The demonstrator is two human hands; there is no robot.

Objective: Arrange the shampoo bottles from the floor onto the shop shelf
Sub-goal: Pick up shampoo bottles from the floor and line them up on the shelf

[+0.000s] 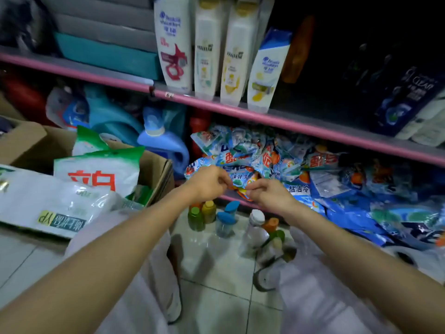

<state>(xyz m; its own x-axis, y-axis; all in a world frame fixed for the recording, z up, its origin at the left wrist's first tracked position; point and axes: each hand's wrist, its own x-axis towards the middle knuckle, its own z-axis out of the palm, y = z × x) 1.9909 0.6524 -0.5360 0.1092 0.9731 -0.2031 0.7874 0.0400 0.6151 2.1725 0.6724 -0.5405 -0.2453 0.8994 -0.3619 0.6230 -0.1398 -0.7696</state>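
Several small bottles stand on the floor tiles below my hands: a green-capped one (196, 219), a yellow one (209, 211), two blue-capped ones (225, 222) and a clear white-capped one (256, 227). My left hand (208, 183) and my right hand (265, 192) meet in front of the bottom shelf, and both pinch the edge of a blue and orange detergent packet (243, 186). On the upper pink-edged shelf (216, 104) stand several white shampoo bottles (174, 44), among them two Pantene bottles (234, 59).
A cardboard box (154, 169) holding white and green detergent bags sits at the left. Blue detergent jugs (163, 143) stand behind it. A heap of blue packets (349, 189) fills the bottom shelf at the right. Dark Clear boxes (407, 100) sit on the upper shelf.
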